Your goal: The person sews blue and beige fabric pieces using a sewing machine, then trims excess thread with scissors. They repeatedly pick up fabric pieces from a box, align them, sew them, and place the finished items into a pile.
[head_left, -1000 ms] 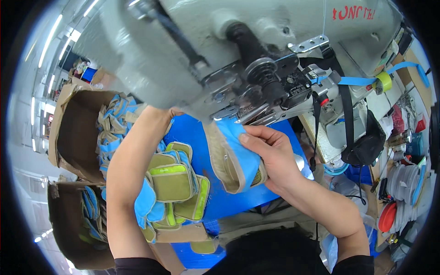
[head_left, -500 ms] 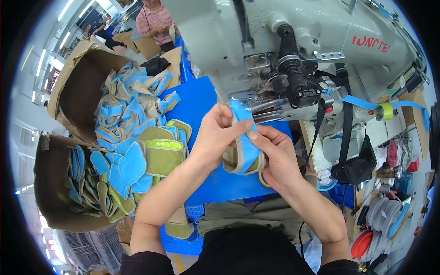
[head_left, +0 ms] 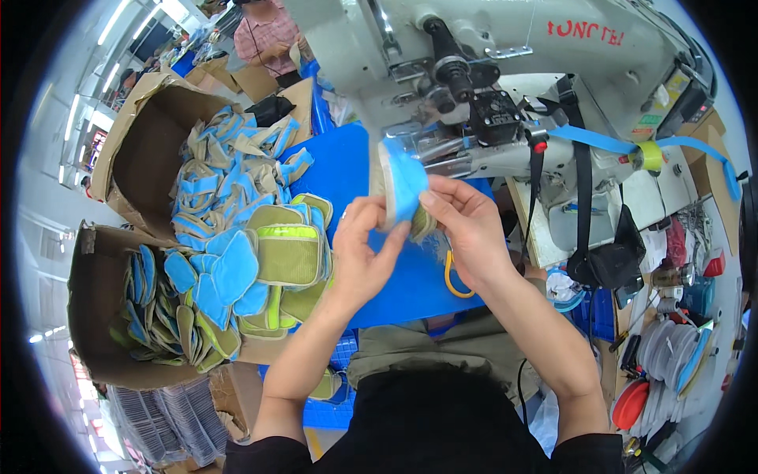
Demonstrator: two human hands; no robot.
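Both hands pinch a blue fabric piece with beige edging [head_left: 405, 178] close in front of the sewing machine's needle area. My left hand [head_left: 362, 257] is closed on its lower left edge, thumb toward the front. On the piece's right side, my right hand [head_left: 474, 233] grips with thumb and fingers. An olive mesh part shows beneath, between the hands. The piece's upper end reaches the metal guides [head_left: 446, 158] of the sewing machine [head_left: 489, 28]; whether it lies under the needle is hidden. A yellow-orange looped handle [head_left: 455, 276] lies on the blue tabletop [head_left: 347, 166] below my right hand.
On the left, a cardboard box [head_left: 91, 316] holds blue and olive pads, beside a pile of beige-and-blue strips [head_left: 229, 178]. Olive pads [head_left: 288, 257] lie near my left forearm. Blue tape [head_left: 600, 141] runs through a yellow-green ring [head_left: 649, 158] to the machine. Another person [head_left: 264, 35] is behind.
The band-like loop that hung between my hands is now gathered up, its broad blue face toward the machine. My left hand has moved down to its lower edge. The looped handle shows more.
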